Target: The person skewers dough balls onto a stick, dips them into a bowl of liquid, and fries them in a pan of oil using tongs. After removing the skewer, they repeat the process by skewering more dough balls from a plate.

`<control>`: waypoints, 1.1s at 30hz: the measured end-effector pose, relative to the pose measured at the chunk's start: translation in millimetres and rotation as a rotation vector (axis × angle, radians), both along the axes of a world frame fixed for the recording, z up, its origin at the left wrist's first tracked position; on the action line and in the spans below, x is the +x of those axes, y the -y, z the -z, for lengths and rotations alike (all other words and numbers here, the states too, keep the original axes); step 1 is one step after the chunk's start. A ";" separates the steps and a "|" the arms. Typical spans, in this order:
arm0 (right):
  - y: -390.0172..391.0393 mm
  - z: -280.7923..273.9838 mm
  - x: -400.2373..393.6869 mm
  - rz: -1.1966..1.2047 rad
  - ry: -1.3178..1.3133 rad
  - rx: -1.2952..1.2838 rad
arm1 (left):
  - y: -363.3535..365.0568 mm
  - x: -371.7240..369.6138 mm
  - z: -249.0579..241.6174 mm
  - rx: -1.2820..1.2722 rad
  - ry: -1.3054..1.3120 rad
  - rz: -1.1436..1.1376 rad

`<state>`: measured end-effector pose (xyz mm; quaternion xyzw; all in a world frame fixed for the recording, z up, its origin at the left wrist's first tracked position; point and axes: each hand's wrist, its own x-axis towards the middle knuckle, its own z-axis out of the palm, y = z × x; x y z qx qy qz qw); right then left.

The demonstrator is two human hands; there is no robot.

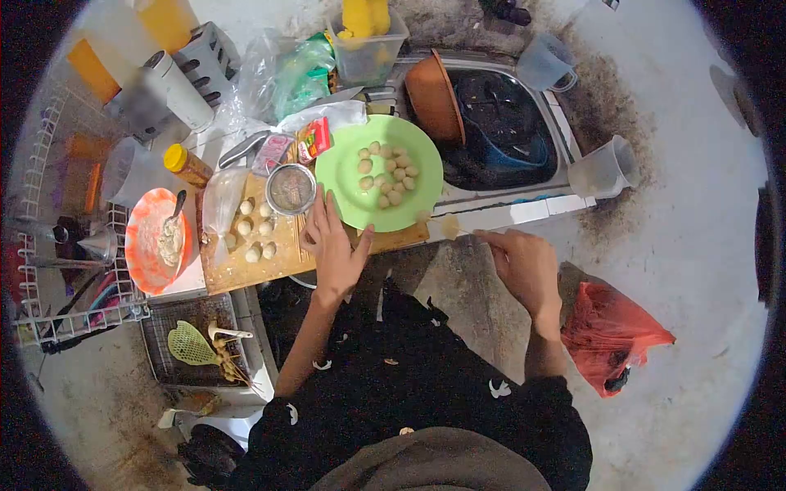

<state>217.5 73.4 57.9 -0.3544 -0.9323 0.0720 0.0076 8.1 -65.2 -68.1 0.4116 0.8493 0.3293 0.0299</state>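
Observation:
A green plate (340, 200) holds several small round pale balls (399, 173). My left hand (337, 255) lies at the plate's near left edge, fingers spread, beside a round metal strainer (291, 189). To the right of the plate, my right hand (521, 270) is closed on a thin skewer, its fingers pinched together. A pale ball (449, 227) shows near the skewer's left end, with another, blurred, close to the plate's rim. More white balls (253, 253) rest on the wooden board (286, 268) at the left.
An orange bowl (139, 245) with white paste and a spoon stands left of the board. Behind are a yellow-capped jar (188, 166), a red packet (313, 139) and a sink (557, 168). A wire rack (82, 323) is far left, a red bag (614, 331) at right.

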 end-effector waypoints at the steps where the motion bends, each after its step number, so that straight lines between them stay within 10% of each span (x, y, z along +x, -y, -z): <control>1: -2.8 -0.2 -1.3 -0.065 -0.019 0.038 | -0.2 -0.4 1.6 0.029 -0.022 0.008; 33: -16.7 6.3 -78.5 -0.455 0.133 0.311 | 3.3 -0.4 -2.6 -0.018 -0.072 0.009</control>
